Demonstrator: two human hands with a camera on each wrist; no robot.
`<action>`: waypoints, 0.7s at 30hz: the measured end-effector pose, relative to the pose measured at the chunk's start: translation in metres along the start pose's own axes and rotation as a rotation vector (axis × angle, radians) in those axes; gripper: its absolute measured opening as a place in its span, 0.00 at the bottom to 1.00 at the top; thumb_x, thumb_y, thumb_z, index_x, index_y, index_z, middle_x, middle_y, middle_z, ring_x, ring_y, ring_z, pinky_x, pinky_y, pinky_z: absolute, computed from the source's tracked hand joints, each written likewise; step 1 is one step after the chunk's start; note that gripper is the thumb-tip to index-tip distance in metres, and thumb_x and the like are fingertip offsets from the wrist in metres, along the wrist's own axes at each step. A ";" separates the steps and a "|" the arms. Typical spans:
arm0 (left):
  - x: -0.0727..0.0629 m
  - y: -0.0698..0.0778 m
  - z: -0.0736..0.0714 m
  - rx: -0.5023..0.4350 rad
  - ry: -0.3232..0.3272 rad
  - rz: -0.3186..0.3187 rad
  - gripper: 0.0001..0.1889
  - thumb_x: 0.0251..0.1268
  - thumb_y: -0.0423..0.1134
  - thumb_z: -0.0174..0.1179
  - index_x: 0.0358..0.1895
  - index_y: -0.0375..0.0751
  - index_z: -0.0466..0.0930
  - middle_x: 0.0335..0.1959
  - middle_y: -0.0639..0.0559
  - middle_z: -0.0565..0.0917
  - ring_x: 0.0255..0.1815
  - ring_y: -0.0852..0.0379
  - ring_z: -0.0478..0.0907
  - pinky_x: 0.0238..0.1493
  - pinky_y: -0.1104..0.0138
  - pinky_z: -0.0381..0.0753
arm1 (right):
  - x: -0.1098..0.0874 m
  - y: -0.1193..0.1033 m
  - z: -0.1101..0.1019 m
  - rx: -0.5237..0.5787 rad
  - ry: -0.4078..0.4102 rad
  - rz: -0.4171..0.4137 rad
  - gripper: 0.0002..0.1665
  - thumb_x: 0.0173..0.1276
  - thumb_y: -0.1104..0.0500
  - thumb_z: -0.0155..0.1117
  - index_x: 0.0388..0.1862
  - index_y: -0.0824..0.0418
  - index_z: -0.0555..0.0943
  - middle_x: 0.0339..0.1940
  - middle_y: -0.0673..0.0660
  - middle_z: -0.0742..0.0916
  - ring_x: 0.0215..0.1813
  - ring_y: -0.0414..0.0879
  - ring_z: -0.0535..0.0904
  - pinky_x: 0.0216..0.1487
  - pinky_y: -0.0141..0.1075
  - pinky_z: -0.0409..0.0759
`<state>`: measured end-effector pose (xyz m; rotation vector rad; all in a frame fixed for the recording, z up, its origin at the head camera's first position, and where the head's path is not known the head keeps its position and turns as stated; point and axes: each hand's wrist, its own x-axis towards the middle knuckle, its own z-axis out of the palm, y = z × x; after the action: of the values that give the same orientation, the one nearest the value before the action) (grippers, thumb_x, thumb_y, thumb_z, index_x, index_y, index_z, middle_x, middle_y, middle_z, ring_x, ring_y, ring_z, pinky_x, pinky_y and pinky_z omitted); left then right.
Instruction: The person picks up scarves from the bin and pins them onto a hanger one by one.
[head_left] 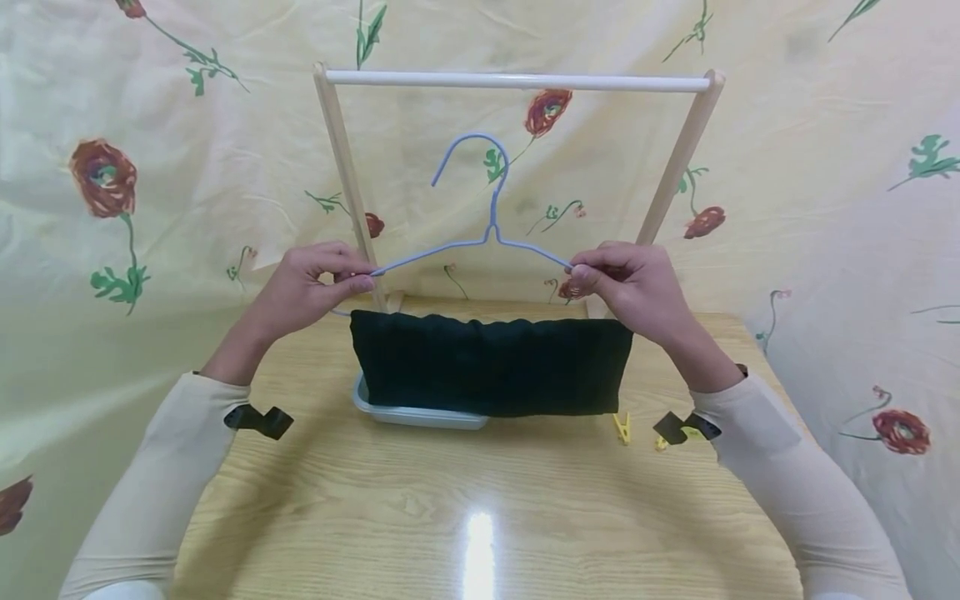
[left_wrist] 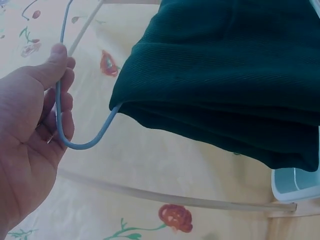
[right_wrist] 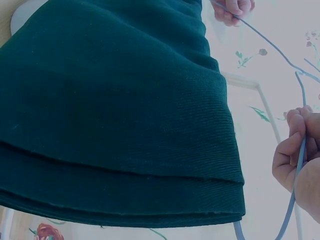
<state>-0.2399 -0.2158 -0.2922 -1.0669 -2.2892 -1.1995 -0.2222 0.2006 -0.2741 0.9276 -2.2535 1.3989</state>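
A blue wire clothes hanger [head_left: 495,204] is held up over the table, its hook pointing upward. My left hand [head_left: 318,279] pinches one sloping shoulder of it between thumb and fingers, and my right hand [head_left: 633,287] pinches the other. Over the hanger's lower bar hangs a folded dark green cloth [head_left: 491,367], with several layers showing along its bottom edge in the right wrist view. In the left wrist view the hanger's rounded corner [left_wrist: 82,146] comes out from the cloth's fold beside my palm. The cloth hides most of the lower bar.
Behind the hanger stands a rack with a white rod [head_left: 517,81] on wooden posts. A light blue tray [head_left: 427,419] sits on the wooden table [head_left: 420,500], partly covered by the cloth. A yellow clothespin [head_left: 622,429] lies to its right. Flowered fabric [head_left: 225,167] surrounds the table.
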 end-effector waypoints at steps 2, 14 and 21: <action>0.000 0.001 0.001 -0.011 0.007 0.005 0.11 0.61 0.22 0.68 0.42 0.38 0.91 0.31 0.54 0.83 0.29 0.59 0.71 0.24 0.69 0.65 | 0.001 -0.001 -0.002 -0.029 0.011 -0.005 0.07 0.67 0.77 0.64 0.41 0.75 0.87 0.32 0.38 0.88 0.33 0.34 0.88 0.39 0.28 0.85; -0.003 0.009 0.016 -0.137 0.165 0.023 0.08 0.61 0.16 0.64 0.38 0.28 0.89 0.27 0.53 0.78 0.24 0.60 0.69 0.23 0.73 0.68 | 0.006 0.000 -0.006 -0.088 0.014 0.018 0.07 0.69 0.74 0.65 0.43 0.74 0.88 0.33 0.40 0.89 0.32 0.34 0.87 0.40 0.25 0.84; -0.003 0.008 0.019 -0.169 0.220 0.014 0.05 0.60 0.15 0.63 0.36 0.22 0.86 0.26 0.55 0.77 0.23 0.61 0.67 0.23 0.74 0.66 | 0.008 0.002 -0.007 -0.152 -0.008 0.054 0.07 0.71 0.68 0.67 0.44 0.70 0.89 0.36 0.60 0.91 0.33 0.38 0.87 0.40 0.25 0.83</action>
<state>-0.2311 -0.1988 -0.3012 -0.9523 -2.0408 -1.4489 -0.2298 0.2047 -0.2677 0.8294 -2.3691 1.2269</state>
